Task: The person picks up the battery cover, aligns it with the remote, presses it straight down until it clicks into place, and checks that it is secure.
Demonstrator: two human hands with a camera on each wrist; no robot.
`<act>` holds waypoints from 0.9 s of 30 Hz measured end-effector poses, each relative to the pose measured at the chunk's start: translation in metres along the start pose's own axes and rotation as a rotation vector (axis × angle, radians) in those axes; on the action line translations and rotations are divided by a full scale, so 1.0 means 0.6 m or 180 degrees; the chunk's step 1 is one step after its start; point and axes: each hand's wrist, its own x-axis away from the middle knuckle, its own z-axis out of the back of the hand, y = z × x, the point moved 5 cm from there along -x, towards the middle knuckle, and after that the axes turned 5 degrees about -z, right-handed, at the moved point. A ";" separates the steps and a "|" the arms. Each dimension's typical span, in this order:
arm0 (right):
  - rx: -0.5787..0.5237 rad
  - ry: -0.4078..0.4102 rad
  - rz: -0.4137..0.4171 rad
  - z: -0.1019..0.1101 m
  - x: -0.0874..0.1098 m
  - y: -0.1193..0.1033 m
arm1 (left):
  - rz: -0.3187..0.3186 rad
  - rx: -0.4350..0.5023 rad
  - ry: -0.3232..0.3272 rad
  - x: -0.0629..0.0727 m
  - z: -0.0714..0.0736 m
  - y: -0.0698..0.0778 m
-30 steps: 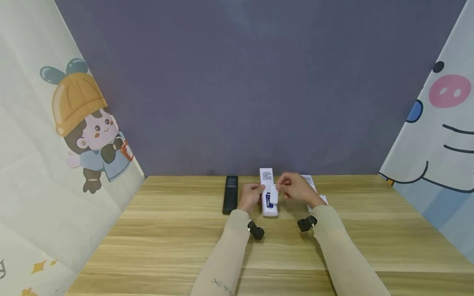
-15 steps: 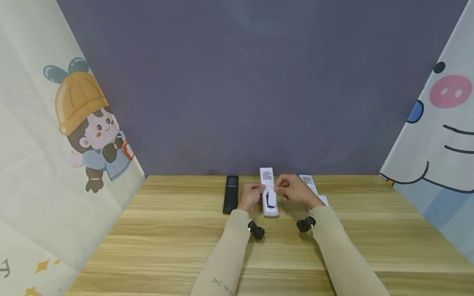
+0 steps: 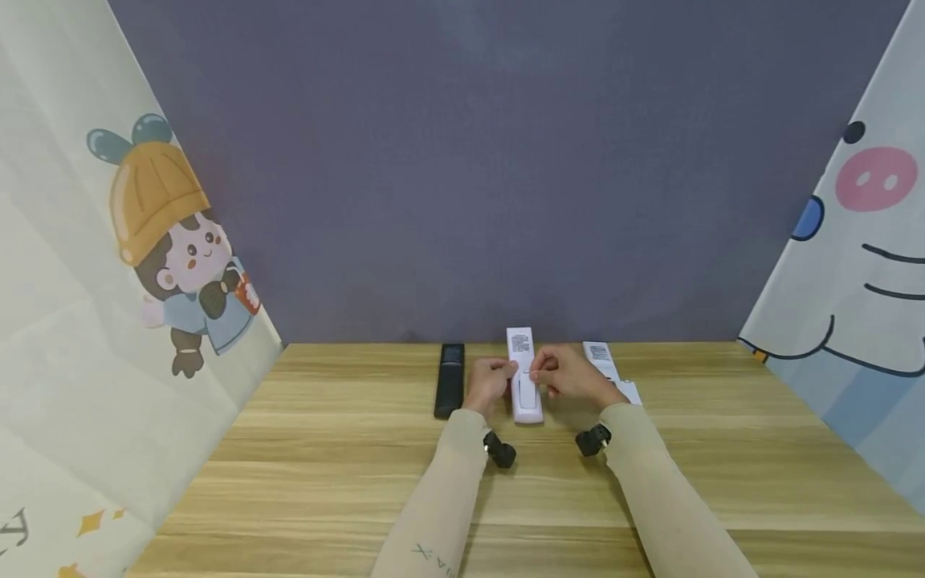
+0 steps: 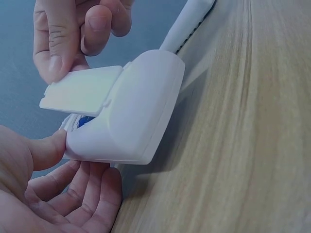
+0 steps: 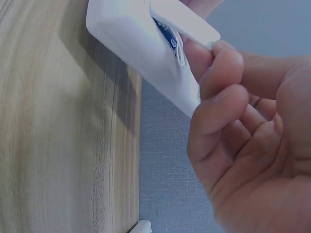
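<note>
A white remote control (image 3: 521, 347) is held back side up in the middle of the table's far part. My left hand (image 3: 488, 382) grips it from the left, thumb on the top face and fingers curled beneath in the left wrist view. Between thumb and fingertips my right hand (image 3: 567, 373) pinches the far end of the white battery cover (image 4: 85, 90). The cover's near end sits at the remote's lower end while its pinched end stands tilted up. Under it, a blue battery (image 5: 168, 37) shows in the compartment.
A black remote control (image 3: 450, 381) lies left of my left hand. Behind my right wrist lies another white remote control (image 3: 600, 358), with a small white piece (image 3: 630, 391) beside it. A dark grey wall (image 3: 462, 177) rises behind the wooden table (image 3: 325, 482).
My right hand has brought the battery cover leftward over the compartment, from beside it to in line with the remote, hiding the batteries from the head view. My left hand has kept its grip.
</note>
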 end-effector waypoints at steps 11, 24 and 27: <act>-0.0010 -0.0027 0.0004 -0.005 0.002 -0.001 | 0.0046 0.0032 -0.0033 0.001 -0.001 0.001; 0.0089 0.0008 0.0005 -0.007 0.001 -0.005 | 0.0087 0.0176 -0.0046 0.000 -0.003 -0.001; 0.0155 0.0027 -0.0025 -0.007 -0.001 -0.003 | 0.0120 0.0180 -0.0049 0.001 -0.003 0.001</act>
